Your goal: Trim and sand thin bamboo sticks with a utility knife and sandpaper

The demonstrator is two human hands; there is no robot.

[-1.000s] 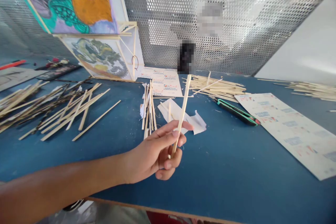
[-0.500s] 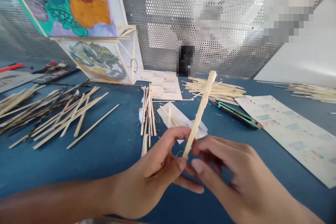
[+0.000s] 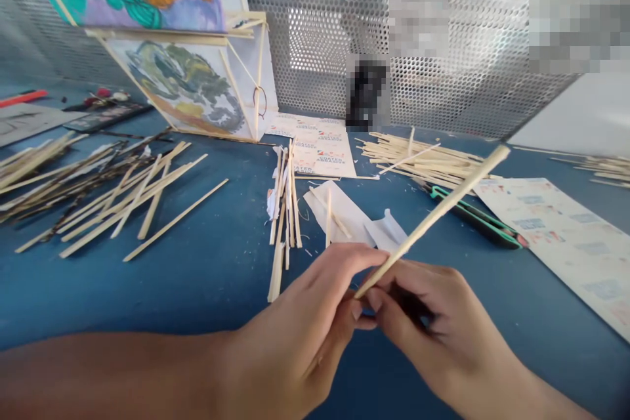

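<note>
A pale wooden stick point(image 3: 438, 210) slants up to the right from between my hands, its far end raised above the table. My left hand point(image 3: 300, 328) pinches it near its lower end, thumb below and index finger stretched along the side. The fingers of my right hand point(image 3: 443, 321) are closed against the same lower part, thumb tip close to the left thumb. Just beyond the hands lie folded white paper pieces point(image 3: 361, 226) with small sticks on them. To their left is a narrow bunch of thin sticks point(image 3: 283, 210).
A green-edged utility knife point(image 3: 485, 223) lies by a sheet marked as coated abrasive point(image 3: 566, 236). Behind are a stick pile point(image 3: 433, 157) and another abrasive sheet point(image 3: 325, 141). More sticks point(image 3: 138, 203) spread at left. A stick-framed painted structure point(image 3: 191, 88) stands before a perforated metal panel point(image 3: 315, 26).
The stick has tilted from nearly upright to leaning right. My right hand has closed in on its lower end, and the left fingers have drawn together. The view has shifted slightly.
</note>
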